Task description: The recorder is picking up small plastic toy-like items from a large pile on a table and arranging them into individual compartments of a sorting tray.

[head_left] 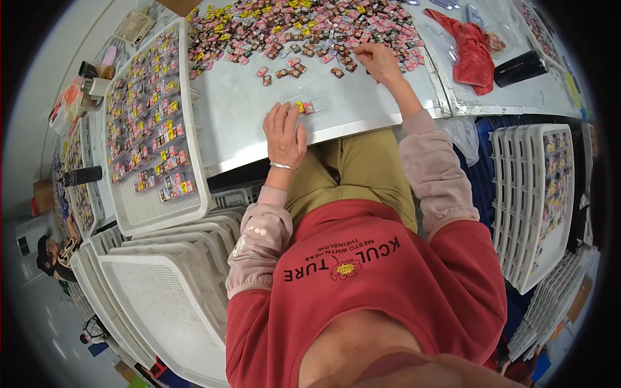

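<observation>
My view: yellow-pink pieces (305, 107) sit on the pale shiny table (233, 132), row running roughly left-right. Left hand (284, 134) beside them, fingers slightly bent; can't tell grip. Right hand (380, 63) at the loose pile (310, 29), fingertips nearly closed, contents unclear. White trays (149, 278) stacked left.

Bright, cool, fairly even light, falling from above; worktable (226, 129) with pale glare along its near edge; darker shade beneath it; pale streaks at lower left; fisheye view, stacked white trays (149, 284) visibly curved; black vignette at corners; outermost details soft.
</observation>
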`<control>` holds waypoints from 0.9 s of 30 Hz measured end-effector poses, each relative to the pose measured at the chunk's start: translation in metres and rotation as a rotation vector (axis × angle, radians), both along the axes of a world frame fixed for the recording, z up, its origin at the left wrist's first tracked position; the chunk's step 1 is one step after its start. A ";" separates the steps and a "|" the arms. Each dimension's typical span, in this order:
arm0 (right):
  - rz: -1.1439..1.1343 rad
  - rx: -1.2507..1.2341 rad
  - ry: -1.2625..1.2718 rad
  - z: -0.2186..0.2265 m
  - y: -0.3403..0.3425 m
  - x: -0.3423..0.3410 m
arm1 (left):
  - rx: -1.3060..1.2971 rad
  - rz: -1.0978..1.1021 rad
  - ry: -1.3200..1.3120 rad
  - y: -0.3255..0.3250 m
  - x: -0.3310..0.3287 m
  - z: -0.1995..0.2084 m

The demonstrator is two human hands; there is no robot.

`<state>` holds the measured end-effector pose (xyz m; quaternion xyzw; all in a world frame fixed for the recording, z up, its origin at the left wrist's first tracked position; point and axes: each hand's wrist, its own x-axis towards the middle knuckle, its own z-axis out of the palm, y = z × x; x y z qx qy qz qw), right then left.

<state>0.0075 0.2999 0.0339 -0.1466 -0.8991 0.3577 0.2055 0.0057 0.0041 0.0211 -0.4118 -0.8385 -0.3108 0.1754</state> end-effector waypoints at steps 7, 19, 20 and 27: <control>0.068 0.299 -0.154 -0.007 -0.018 -0.002 | 0.530 0.236 -0.259 -0.017 -0.013 -0.008; 0.191 0.132 -0.002 0.002 -0.023 0.031 | 0.299 0.242 -0.140 -0.048 -0.001 0.000; 0.187 0.132 -0.004 -0.001 -0.027 0.035 | 0.230 0.182 -0.084 -0.040 0.000 0.005; 0.377 -0.739 -0.208 0.005 -0.065 0.041 | 0.024 0.010 -0.048 0.011 -0.018 0.006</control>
